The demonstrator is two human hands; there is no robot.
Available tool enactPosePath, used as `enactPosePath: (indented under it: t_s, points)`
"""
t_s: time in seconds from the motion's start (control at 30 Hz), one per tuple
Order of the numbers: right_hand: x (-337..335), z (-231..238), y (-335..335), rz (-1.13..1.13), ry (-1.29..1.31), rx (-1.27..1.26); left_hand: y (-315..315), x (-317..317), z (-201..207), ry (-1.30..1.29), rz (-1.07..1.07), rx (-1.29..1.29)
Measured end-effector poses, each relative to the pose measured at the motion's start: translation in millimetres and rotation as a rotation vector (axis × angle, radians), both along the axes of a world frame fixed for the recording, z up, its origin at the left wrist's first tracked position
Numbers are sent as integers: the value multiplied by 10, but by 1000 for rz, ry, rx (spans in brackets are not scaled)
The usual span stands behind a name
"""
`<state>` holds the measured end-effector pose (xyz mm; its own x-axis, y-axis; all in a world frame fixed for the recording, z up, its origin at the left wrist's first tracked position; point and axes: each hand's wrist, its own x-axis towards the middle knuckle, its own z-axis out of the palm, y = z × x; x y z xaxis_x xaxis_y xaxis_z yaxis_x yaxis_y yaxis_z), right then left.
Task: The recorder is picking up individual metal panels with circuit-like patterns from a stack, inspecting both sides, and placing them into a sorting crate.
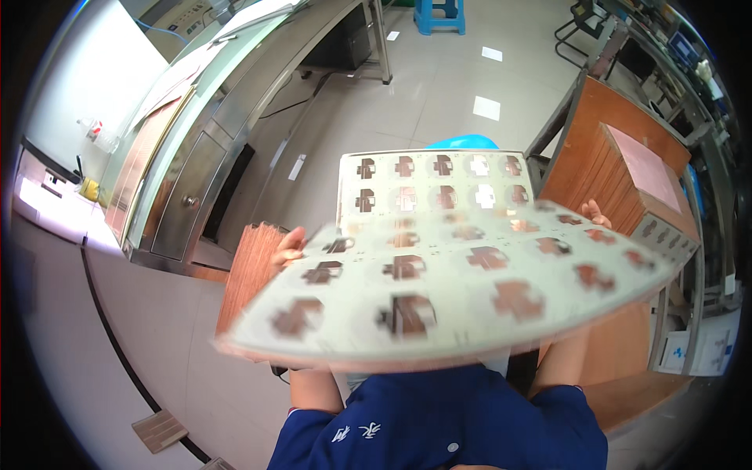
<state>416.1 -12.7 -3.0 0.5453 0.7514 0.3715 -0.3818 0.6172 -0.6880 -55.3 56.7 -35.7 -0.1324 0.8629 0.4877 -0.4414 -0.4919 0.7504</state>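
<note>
A large whitish circuit-board panel with rows of copper-coloured cut shapes hangs tilted in front of me, blurred by motion. My left hand curls its fingers at the panel's far left edge, and my right hand is at the far right edge, its fingertips showing past the board. The palms are hidden. Beyond and below lies another panel of the same pattern, partly covered by the raised one. Reddish-brown layered edges of a stack show beside my left hand.
To the right, a brown stack of boards with a pink top stands by an orange-brown wooden panel. A metal-fronted bench runs along the left, with boards and papers on it. A blue stool stands far ahead.
</note>
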Motion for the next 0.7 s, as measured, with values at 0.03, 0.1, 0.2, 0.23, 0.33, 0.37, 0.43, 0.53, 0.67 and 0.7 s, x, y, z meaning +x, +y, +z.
enactPosePath:
  t_s: [0.03, 0.1, 0.2, 0.23, 0.33, 0.37, 0.43, 0.53, 0.67, 0.7]
  points:
    - [12, 124, 96, 22, 11, 2, -38, -126, 215, -79, -216, -303]
    - [60, 500, 247, 1094, 402, -309, -137, 371, 676, -229, -56, -416]
    - [-386, 225, 8, 288, 413, -241, -203, 582, 881, 0, 79, -468]
    - [-440, 239, -12, 278, 421, -235, -201, 580, 873, -56, 57, -506]
    - [-490, 272, -47, 244, 413, -240, -204, 564, 896, -113, 25, -597]
    - [-485, 272, -57, 230, 410, -249, -215, 555, 902, -108, 10, -654]
    - [-460, 264, -100, 208, 395, -270, -212, 558, 867, -222, -14, -654]
    - [-266, 243, -116, 376, 206, -410, -309, 424, 783, -380, -60, -591]
    - [99, -243, -303, 747, 195, -457, -381, 289, 139, -270, -172, -554]
    - [-60, -203, -211, 704, 227, -540, -484, 204, 10, -195, -133, -540]
